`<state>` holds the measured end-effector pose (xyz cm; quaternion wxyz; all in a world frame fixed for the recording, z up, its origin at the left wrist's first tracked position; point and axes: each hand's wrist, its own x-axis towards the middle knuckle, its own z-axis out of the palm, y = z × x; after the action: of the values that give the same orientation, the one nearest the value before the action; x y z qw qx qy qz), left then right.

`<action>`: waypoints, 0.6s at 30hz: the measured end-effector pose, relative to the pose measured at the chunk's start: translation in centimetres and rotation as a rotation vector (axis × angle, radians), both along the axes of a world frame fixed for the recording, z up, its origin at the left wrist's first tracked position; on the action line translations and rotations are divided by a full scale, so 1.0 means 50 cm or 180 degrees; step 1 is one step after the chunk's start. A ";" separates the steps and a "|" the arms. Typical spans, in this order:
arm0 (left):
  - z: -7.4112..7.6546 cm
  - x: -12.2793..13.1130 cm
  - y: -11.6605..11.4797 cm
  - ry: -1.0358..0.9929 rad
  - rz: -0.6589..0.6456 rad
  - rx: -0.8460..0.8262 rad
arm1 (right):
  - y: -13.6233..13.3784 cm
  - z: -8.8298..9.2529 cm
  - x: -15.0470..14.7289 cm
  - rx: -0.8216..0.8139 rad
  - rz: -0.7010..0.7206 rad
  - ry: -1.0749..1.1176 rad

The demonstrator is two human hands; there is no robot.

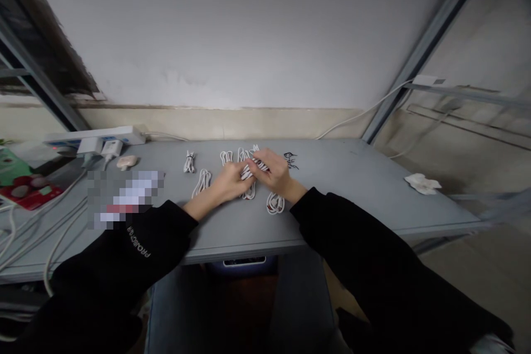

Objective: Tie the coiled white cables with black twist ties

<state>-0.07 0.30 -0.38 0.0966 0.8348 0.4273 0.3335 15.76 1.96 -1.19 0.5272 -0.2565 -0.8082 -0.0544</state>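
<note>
Sleeves [352, 238], black and loose, reach in from our side across the near edge of the desk [348, 218]. Just inside that edge, a coiled cable [275, 203] lies beside our right wrist, and a looped cable [203, 181] lies by the left; both are set apart from their neighbours, probably so the loops do not tangle.

Our left hand [230, 181] and right hand [271, 170] meet over the middle of the desk, fingers curled around one white cable bundle [248, 171]. The left grips its near end while the right wraps the far part, which seems to us a way of keeping the folded lengths together. We cannot tell exactly how the hidden fingertips press.

Off to the right lies a crumpled white tissue [422, 183]. On the left, a tied bundle [189, 162] has a dark band round its middle, which likely holds its strands in.

Beyond our right hand, thin black strands [291, 160] lie in a loose cluster, perhaps put there for easy reach. Farther back, a power strip [128, 134] sits near the wall [232, 38], plugs attached.
</note>
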 end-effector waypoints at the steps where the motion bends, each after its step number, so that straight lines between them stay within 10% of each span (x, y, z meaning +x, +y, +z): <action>1: 0.000 0.002 -0.002 -0.0041 -0.0004 -0.0074 | 0.003 0.001 0.003 0.0003 -0.0015 -0.0123; 18: 0.010 0.002 0.004 0.0920 0.0557 0.0264 | -0.004 0.012 -0.009 -0.0174 -0.0469 -0.0341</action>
<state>0.04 0.49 0.14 -0.0298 0.8369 0.4937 0.2344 15.29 1.75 -0.59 0.4706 -0.3263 -0.8154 -0.0846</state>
